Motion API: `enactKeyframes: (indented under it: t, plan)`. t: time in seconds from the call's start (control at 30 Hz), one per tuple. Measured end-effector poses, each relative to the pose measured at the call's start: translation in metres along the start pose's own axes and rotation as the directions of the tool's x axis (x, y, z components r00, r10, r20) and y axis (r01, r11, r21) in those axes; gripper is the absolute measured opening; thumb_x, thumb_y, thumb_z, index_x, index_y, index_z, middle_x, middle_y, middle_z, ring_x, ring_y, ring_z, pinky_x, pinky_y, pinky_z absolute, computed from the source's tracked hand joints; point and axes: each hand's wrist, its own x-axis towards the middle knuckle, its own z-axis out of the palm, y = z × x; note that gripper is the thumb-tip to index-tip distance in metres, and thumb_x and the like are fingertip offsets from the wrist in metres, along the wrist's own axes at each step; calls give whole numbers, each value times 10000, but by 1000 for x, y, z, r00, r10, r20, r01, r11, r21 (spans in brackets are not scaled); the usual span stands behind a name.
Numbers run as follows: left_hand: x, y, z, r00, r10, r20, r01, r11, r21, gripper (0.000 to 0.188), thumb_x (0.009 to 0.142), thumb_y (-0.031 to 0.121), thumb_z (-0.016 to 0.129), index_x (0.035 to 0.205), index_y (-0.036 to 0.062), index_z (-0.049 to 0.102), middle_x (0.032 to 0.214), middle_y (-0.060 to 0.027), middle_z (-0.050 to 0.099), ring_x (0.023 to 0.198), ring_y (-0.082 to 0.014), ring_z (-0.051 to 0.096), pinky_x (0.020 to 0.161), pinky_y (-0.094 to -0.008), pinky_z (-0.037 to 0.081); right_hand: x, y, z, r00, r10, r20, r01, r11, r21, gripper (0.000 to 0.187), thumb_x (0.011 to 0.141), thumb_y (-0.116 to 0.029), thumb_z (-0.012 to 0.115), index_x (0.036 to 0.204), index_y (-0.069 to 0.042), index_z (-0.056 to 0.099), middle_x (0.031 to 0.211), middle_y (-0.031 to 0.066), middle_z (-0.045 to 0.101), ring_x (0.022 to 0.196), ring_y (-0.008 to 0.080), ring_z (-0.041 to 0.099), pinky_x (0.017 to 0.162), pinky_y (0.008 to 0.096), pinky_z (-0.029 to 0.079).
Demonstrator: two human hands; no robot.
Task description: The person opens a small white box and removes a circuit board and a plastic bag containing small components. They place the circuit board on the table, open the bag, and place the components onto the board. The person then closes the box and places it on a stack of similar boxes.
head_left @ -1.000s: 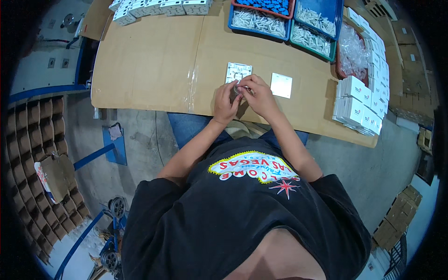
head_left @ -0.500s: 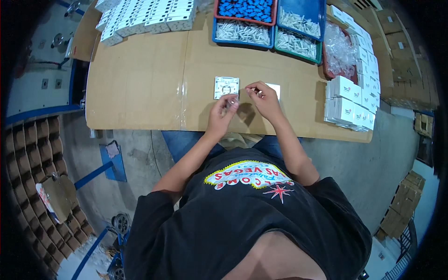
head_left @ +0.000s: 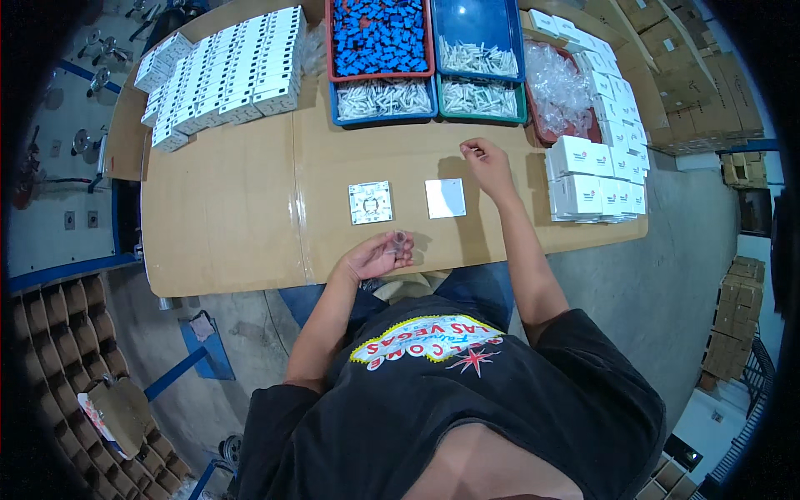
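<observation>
The table (head_left: 225,221) shows a matt cardboard surface; the white plate (head_left: 446,198) looks smooth, glossy; the bags (head_left: 560,87) crinkled plastic.

Shirt (head_left: 358,417): carried the largest lettering in view, big enough to read.
Panel (head_left: 429,339): stood white with a yellow edge on the shirt's front, bearing red capitals and smaller blue lettering.
Discs (head_left: 388,360): were white and round along the panel's edge, with red capitals on them.
Star (head_left: 473,361): was printed in red beside the panel.
White boxes (head_left: 586,194): bore a small red mark with tiny print next to it, too small to read.
</observation>
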Motion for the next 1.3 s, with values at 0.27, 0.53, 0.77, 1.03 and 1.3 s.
enactKeyframes:
  t: [0.27, 0.53, 0.77, 1.03, 1.3]
  plan:
    - [1, 1, -8, 995, -101, -5, 101, 995, 28, 508, 1008, 432, 573, 1313, 27, 554, 1212, -90, 593, 1144, -249, 567, 1107, -453, 396, 86, 25, -9, 986, -54, -156, 11, 964, -265, 240, 913, -256, 697, 1038, -53, 726, 929, 140, 752, 834, 294, 730, 730, 392, 551]
    - [3, 2, -8, 993, -116, 1, 116, 993, 38, 520, 1009, 433, 566, 1332, 26, 542, 1239, -97, 588, 1181, -257, 557, 1113, -463, 395, 144, 39, 20, 977, 84, -197, -163, 885, -435, 205, 882, -262, 707, 994, -91, 729, 951, 140, 750, 907, 345, 712, 782, 463, 549]
    - [2, 1, -8, 992, -125, -16, 125, 992, 16, 513, 1015, 432, 559, 1333, 31, 543, 1236, -102, 593, 1171, -255, 565, 1111, -472, 397, 139, 52, 18, 971, -5, -238, -58, 965, -257, 175, 883, -203, 702, 989, -66, 730, 926, 157, 746, 875, 345, 718, 778, 442, 555]
    - [5, 1, -10, 992, -119, 51, 121, 992, -28, 494, 1051, 415, 499, 1351, 25, 545, 1261, -96, 622, 1156, -249, 587, 1108, -459, 416, 120, 57, 1, 950, -136, -281, 71, 971, -230, 253, 901, -189, 713, 1112, -51, 738, 982, 159, 741, 824, 273, 711, 752, 377, 546]
    - [5, 2, -8, 993, -114, 33, 115, 993, -33, 527, 1041, 447, 499, 1359, 28, 533, 1224, -96, 622, 1168, -250, 578, 1128, -465, 394, 67, 39, -7, 973, -123, -193, 110, 991, -80, 197, 912, -133, 723, 1080, -29, 725, 922, 109, 683, 703, 167, 621, 675, 322, 516]
